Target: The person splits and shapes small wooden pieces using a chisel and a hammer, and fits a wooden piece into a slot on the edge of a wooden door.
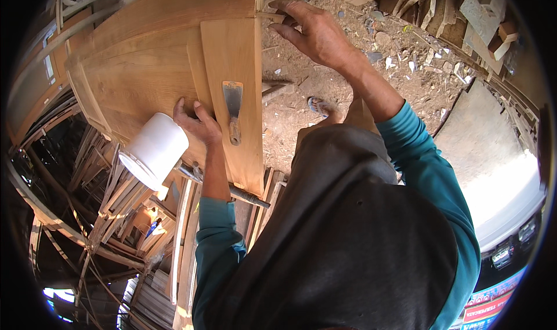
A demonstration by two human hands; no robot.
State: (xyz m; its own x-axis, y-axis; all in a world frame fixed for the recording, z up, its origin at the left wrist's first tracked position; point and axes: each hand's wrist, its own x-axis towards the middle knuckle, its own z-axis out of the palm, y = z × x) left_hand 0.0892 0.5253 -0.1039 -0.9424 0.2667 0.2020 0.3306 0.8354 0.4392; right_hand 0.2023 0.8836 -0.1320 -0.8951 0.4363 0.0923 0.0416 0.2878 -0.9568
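A brown wooden panelled door (pixel 139 57) lies in front of me, on the left. My left hand (pixel 200 124) rests on it with fingers apart, right beside a white plastic tub (pixel 155 150). A putty knife (pixel 233 107), its blade pointing away from me, lies flat on the door's right-hand board, to the right of that hand. At the far right edge of the door, my right hand (pixel 313 28) pinches a thin wooden strip (pixel 270 17) between thumb and fingers. Whether the strip is fixed to the door I cannot tell.
A dark metal bar (pixel 249 196) runs under the door's near edge. Stacked wooden offcuts (pixel 122 196) fill the left side below. Chips litter the dirt floor (pixel 371 46), and more boards (pixel 481 22) lean at the far right. A grey sheet (pixel 481 127) lies to the right.
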